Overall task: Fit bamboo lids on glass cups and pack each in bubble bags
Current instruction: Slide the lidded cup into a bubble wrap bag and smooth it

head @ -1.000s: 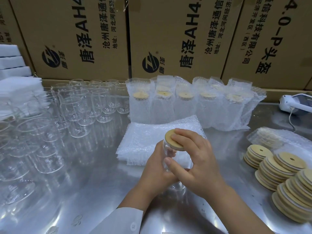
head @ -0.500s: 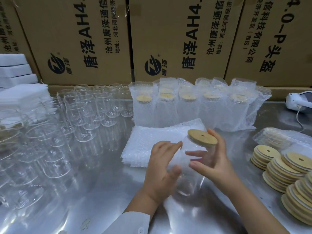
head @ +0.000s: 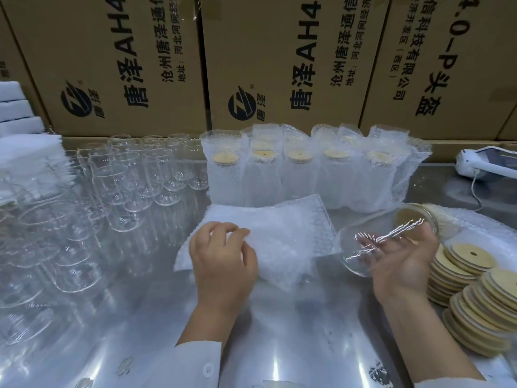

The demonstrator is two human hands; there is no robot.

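Note:
My right hand [head: 402, 261] holds a lidded glass cup [head: 363, 247] tilted on its side, bamboo lid [head: 414, 219] pointing to the far right. On the stack of flat bubble bags [head: 279, 228] at the table's middle rests my left hand [head: 223, 256], fingers pinching the top bag's near left corner. Behind the stack stands a row of packed cups in bubble bags [head: 307, 175]. Loose bamboo lids [head: 472, 278] lie in overlapping rows at the right.
Several empty glass cups [head: 126, 186] crowd the left of the shiny metal table [head: 293, 331]. White foam sheets [head: 25, 152] are piled at the far left. Cardboard boxes [head: 279, 65] wall off the back. A white corded device [head: 486, 163] lies at the far right.
My right hand carried the lidded cup to the right and tipped it sideways. My left hand let go of the cup and moved onto the bubble bag stack.

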